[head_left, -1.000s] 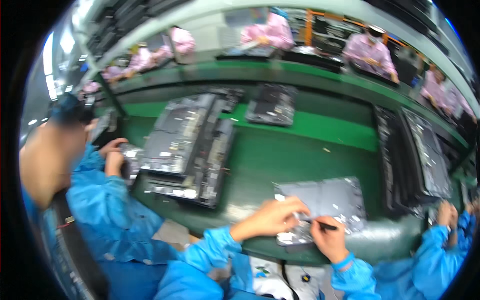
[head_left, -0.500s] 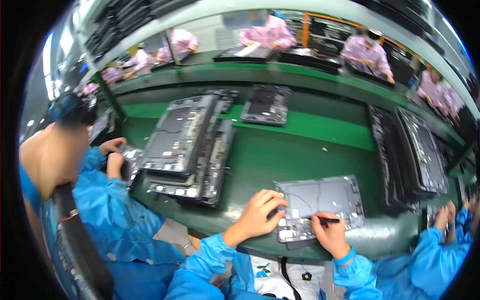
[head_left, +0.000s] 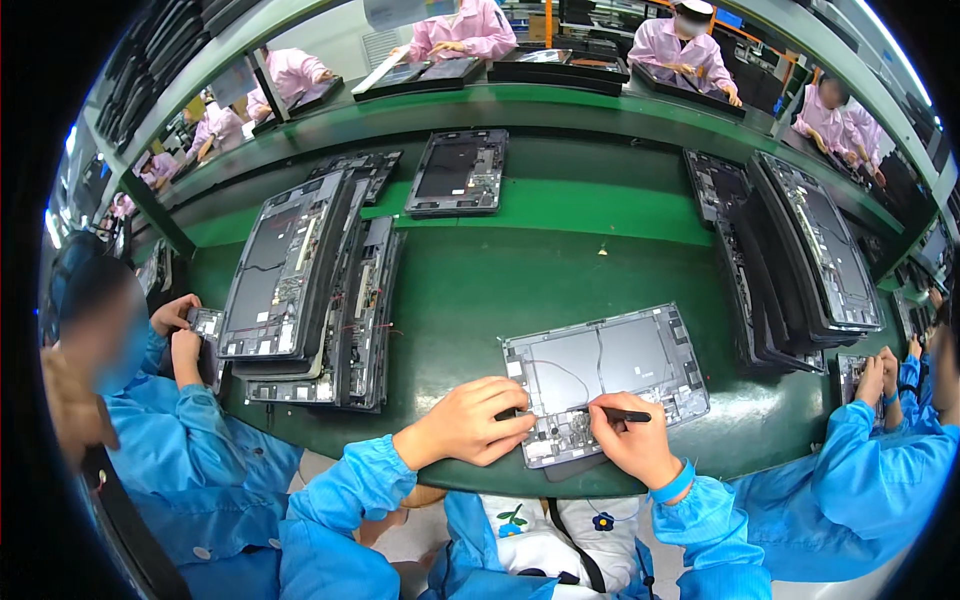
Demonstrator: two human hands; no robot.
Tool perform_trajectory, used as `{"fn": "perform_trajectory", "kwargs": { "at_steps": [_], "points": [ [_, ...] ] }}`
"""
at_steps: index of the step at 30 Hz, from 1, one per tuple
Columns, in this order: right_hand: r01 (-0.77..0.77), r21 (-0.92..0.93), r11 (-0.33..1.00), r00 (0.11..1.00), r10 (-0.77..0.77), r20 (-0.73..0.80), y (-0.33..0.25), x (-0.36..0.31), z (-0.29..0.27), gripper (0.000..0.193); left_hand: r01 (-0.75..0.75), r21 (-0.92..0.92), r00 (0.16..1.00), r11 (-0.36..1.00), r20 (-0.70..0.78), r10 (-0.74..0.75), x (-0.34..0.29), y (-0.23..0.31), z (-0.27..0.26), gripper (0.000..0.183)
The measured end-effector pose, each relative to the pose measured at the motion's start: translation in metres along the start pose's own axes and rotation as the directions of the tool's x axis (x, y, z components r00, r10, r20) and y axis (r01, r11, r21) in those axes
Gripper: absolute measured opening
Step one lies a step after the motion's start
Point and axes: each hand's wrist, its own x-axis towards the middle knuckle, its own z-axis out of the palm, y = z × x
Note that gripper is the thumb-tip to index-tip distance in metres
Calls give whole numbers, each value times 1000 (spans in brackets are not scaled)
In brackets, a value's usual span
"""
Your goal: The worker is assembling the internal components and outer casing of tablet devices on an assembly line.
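Since half a second ago the left hand (head_left: pixel 468 423) has shifted slightly along the near edge of the grey open-backed panel (head_left: pixel 610 372), while the right hand (head_left: pixel 630 440) stays at its lower edge with a black pen-like tool (head_left: pixel 622 414). Fingers of the right hand are clamped round that tool, its tip pointing left over a small round part too tiny to identify. Fingers of the left hand are curled together, pressing on the panel's lower left corner; whether they pinch anything is hidden beneath the knuckles. Both blue sleeves enter from the lower edge of the frame, the right wrist ringed by a blue strap (head_left: pixel 673 483).

Lying flat on the green worktop (head_left: pixel 560 270), the panel sits just right of centre near the lower rim, with thin wires crossing its inner face. At left of centre leans a stack of dark panels (head_left: pixel 310 290), overlapping so that a count is impossible. A second dark stack (head_left: pixel 800 250) stands at the right, its far end bent by the lens. One single panel (head_left: pixel 458 172) lies apart toward the upper middle.

A co-worker in blue (head_left: pixel 170 440) at lower left handles a small part, the face blurred. Another blue sleeve (head_left: pixel 860 470) intrudes at lower right, cut off by the rim. Workers in pink (head_left: pixel 680 50) line the far bench along the top.
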Motion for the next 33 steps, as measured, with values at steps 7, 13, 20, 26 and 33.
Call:
{"fn": "perform_trajectory", "kwargs": {
  "at_steps": [7, 13, 20, 26, 33],
  "points": [
    [-3, -8, 1000, 1000, 3, 18, -2, 2, -1, 7, -51, -24, 998, 998, -40, 50, -5, -8, 1, 30],
    [11, -27, 1000, 1000, -10, 27, -2, 3, -1, 6, -22, -30, 999, 999, -40, 21, 1, -8, -2, 30],
    [-153, 174, 973, 983, 132, 124, -11, 16, -9, 9, 7, -112, 999, 994, -40, -11, 3, -14, -1, 25],
    [365, -46, 930, 929, -360, 81, -22, 71, 4, 12, 94, -152, 994, 984, 67, -84, 4, -12, -2, 25],
    [454, -151, 878, 853, -379, 359, 1, 94, 24, 28, 101, 16, 991, 995, -89, -99, 2, -19, -10, 26]
  ]
}}
